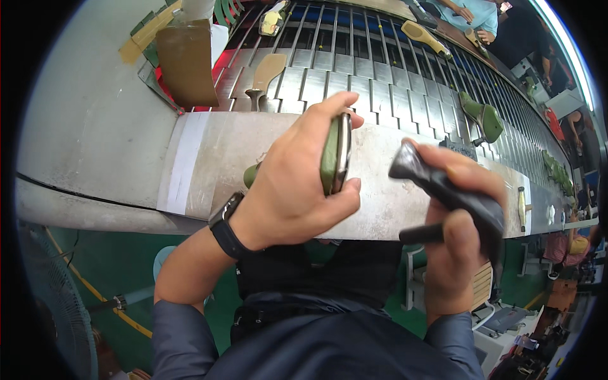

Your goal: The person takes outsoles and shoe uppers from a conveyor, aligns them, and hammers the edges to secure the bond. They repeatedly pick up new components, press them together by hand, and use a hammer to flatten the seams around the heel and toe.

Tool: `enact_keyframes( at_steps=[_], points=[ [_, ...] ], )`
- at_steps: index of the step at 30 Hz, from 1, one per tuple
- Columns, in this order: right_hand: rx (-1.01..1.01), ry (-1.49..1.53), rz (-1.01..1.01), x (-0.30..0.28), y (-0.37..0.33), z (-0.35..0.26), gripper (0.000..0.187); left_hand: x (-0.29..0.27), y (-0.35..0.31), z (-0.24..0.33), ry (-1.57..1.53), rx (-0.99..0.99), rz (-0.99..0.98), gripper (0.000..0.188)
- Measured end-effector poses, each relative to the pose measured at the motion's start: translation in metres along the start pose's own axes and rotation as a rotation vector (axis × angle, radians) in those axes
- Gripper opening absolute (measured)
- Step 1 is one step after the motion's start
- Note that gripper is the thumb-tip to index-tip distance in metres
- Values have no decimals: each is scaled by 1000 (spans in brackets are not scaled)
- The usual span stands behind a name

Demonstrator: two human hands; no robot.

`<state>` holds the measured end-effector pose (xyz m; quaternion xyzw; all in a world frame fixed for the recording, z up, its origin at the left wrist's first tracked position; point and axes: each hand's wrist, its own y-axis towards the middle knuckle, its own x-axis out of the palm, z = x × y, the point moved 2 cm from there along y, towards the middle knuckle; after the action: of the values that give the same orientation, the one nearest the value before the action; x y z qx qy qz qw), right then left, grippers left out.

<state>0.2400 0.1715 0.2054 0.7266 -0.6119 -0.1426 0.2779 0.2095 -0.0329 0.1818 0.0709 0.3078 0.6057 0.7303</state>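
My left hand (pixel 294 174), with a black watch at the wrist, is closed round a green shoe (pixel 329 155). The shoe is turned on its side, its sole edge facing right, and the palm hides its middle. Another green part (pixel 251 175), apparently of the same shoe, pokes out left of the hand. My right hand (pixel 465 209) grips a black pincers-like tool (pixel 443 183), smeared by motion. Its shiny head points left toward the shoe, a gap apart from it. A second black arm sticks out below, by the thumb.
Beyond the pale worktop (pixel 373 212) runs a slatted metal conveyor (pixel 316 85). On it lie a beige heeled piece (pixel 269 73), a yellowish one (pixel 424 38) and a green heeled shoe (pixel 484 120). A brown board (pixel 187 63) stands at the left. A co-worker in light blue (pixel 475 16) works across.
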Motion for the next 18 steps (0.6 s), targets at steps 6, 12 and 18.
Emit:
enact_keyframes(
  at_steps=[6,12,18],
  points=[
    [254,-218,-293,5,19,-26,41,13,-15,8,171,200,76,78],
    [430,-178,-241,8,37,-23,39,19,-35,8,178,259,94,83],
    [507,-74,-282,12,30,-26,37,19,-65,23,248,326,100,77]
  ],
)
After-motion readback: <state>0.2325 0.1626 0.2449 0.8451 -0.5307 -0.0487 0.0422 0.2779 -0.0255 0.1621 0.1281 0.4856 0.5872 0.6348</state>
